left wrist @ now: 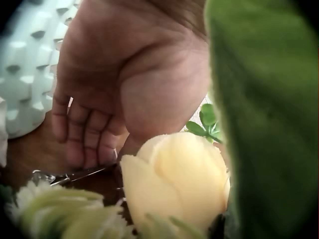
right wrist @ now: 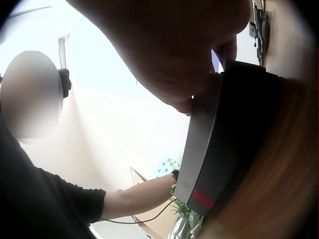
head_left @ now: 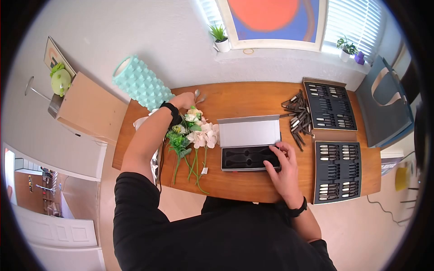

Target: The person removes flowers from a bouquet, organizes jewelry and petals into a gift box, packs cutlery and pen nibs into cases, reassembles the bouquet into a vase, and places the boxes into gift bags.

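At the back left of the table, my left hand reaches over artificial flowers to metal spoons. In the left wrist view its fingers curl down to a thin spoon handle and pinch it, the thumb tip hidden behind a pale yellow tulip. My right hand grips the right end of an open grey gift box, fingers at the back edge and thumb at the front. Its black insert has shaped hollows. The right wrist view shows the box's dark side close below that hand.
A mint knobbly foam roller leans at the back left. Right of the box lies a heap of dark slim pieces with pale ends, beside two black slotted trays holding similar pieces. A blue-grey bag stands at the right edge.
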